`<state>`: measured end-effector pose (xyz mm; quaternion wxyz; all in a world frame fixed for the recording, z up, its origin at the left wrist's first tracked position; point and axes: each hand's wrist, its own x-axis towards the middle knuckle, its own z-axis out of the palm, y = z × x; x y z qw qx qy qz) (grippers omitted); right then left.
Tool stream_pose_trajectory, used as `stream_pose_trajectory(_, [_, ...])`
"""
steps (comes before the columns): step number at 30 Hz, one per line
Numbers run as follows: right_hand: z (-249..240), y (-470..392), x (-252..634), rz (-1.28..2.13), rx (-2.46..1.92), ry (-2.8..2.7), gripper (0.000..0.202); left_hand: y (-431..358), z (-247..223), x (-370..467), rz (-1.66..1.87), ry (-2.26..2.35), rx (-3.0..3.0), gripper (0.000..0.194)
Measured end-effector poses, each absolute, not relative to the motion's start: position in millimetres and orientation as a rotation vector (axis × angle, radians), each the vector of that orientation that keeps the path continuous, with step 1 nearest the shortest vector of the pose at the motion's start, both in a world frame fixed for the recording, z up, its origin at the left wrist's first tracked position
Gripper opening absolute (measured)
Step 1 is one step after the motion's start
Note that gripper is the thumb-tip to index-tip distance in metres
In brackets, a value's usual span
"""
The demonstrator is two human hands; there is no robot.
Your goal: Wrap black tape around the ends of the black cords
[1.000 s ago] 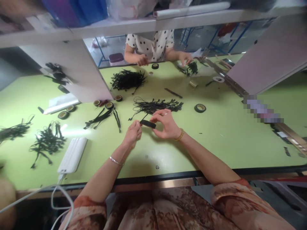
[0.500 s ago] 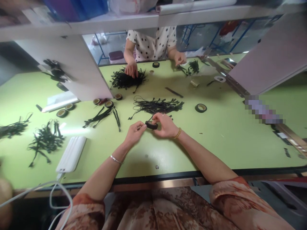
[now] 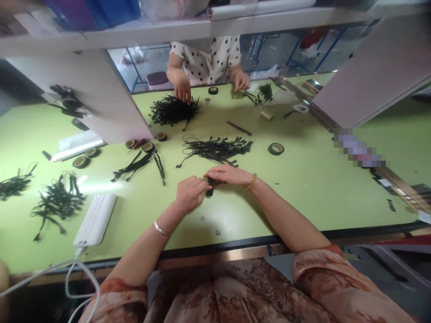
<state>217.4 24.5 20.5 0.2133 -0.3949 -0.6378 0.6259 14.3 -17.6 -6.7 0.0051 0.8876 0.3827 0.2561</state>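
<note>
Pinching a black tape roll between left hand and right hand, no writing legible, black cable bundle at twelve o'clock, another tape roll at two o'clock, white power bank at eight o'clock.

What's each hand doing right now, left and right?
Left hand: closed, pinching the black tape roll.
Right hand: fingers curled over the same roll from above, touching it.

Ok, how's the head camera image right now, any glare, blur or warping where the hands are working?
Head view: wide-angle lens bows the white shelf edge and the green tabletop; a bright glare patch sits left near the white ribbed power bank; a pixelated block masks something at right; the left hand and right hand pinching a small black roll look reasonably sharp, softly shadowed.
</note>
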Motion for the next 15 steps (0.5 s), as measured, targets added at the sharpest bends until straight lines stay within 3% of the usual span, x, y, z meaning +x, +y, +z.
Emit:
stream_pose_trajectory(4, [11.8,18.5,203.0,1.719,-1.139,-1.493,0.036,-17.5,-4.1,13.1,0.780,1.179,2.803,0.036])
stream_pose_trajectory(9, [11.7,13.0,194.5,1.546,-1.110,-1.226,0.043,-19.0,-5.8,14.6,0.630,1.306,2.726,0.036])
stream_pose_trajectory(15, [21.6,10.5,201.9,1.333,-1.006,-1.290,0.049,-17.7,-7.0,18.6,0.489,1.461,2.447,0.037])
